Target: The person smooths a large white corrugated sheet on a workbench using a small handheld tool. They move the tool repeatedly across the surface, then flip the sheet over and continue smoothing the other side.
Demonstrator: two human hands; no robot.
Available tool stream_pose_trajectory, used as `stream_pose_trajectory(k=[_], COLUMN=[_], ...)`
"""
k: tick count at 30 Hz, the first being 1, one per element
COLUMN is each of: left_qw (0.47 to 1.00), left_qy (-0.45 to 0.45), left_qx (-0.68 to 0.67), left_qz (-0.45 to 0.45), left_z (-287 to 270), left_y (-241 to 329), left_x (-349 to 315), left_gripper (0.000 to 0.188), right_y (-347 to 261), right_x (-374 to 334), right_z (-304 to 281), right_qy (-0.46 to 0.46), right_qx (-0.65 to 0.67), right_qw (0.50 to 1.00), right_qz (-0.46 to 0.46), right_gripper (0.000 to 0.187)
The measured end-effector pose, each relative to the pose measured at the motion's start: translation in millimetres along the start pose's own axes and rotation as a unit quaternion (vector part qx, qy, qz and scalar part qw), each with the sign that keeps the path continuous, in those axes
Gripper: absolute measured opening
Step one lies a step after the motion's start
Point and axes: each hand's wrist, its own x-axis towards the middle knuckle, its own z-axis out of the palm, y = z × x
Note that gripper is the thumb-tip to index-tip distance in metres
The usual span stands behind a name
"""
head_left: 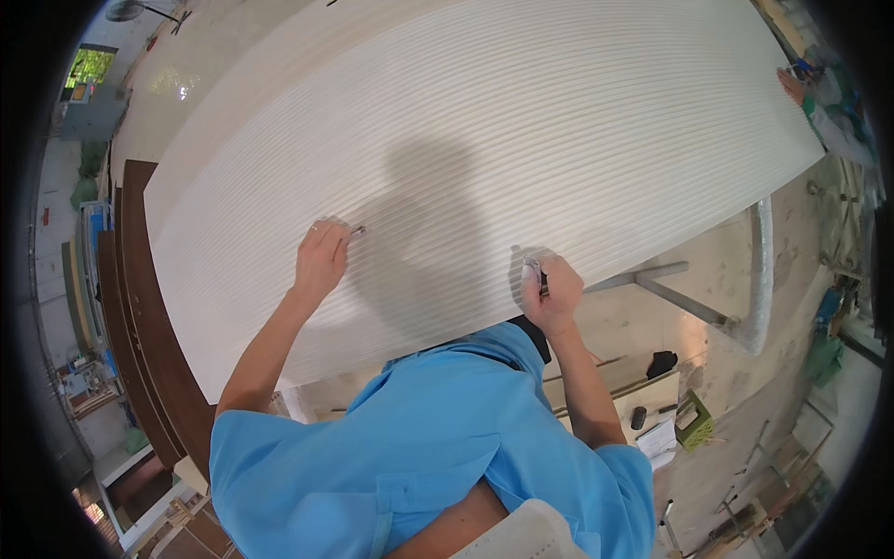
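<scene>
A large white panel (596,140) with fine parallel ribs lies before me, my shadow falling across its middle. Above its left part my left hand (321,253) is closed in a pinch on a small, thin, dark-tipped piece (358,230), too small to name. My right hand (556,291), near the panel's front edge, is closed round a small tool with a pale, shiny head (532,265) and a dark part; its kind is hard to make out. Past the panel's far right edge, another person's hand (792,86) touches the rim.
Dark brown boards (154,345) stand along the left side. Under the right edge, a grey metal support frame (684,303) and a plastic-wrapped leg (762,270) stick out. A green crate (694,421), papers (658,440) and a black item (662,363) sit low at right.
</scene>
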Motion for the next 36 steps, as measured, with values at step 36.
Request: stream_pose_trajectory(k=[36], left_qw=[0.997], left_qy=[-0.058], left_qx=[-0.036], left_qz=[0.045], left_z=[47], left_y=[82], left_x=[101], left_gripper=[0.009], right_y=[-1], right_x=[-4], right_z=[5], right_qy=[0.06], right_qx=[-0.001], right_qw=[0.998], right_qz=[0.023], right_gripper=[0.009])
